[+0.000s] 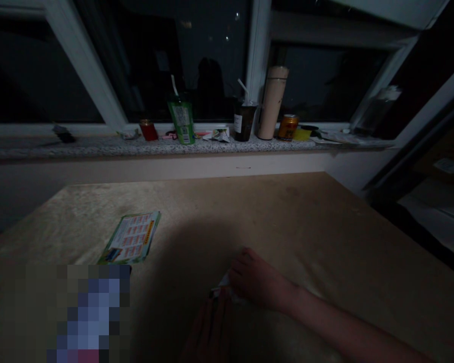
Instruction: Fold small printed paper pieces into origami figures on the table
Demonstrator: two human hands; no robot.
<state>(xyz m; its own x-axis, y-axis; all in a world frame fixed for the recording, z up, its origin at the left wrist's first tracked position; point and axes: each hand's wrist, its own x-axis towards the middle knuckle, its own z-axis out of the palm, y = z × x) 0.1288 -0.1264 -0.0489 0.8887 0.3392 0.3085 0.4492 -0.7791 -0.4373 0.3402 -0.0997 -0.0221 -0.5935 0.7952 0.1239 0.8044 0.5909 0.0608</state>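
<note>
The scene is dim. My right hand (255, 280) rests low on the brown table (287, 222), its fingers curled round a small pale crumpled thing (224, 282) that I cannot make out. My left hand (208, 330) lies in deep shadow just below it, fingers reaching up to the same small thing; its grip is not readable. A green printed leaflet (131, 238) lies flat on the table to the left of both hands.
A stone window sill (98, 147) runs along the back with a green cup with a straw (181, 120), a dark cup with a straw (244, 119), a tall beige tumbler (273, 102), a red can (149, 129), an orange can (288, 126) and scraps of paper. A blurred patch covers the lower left.
</note>
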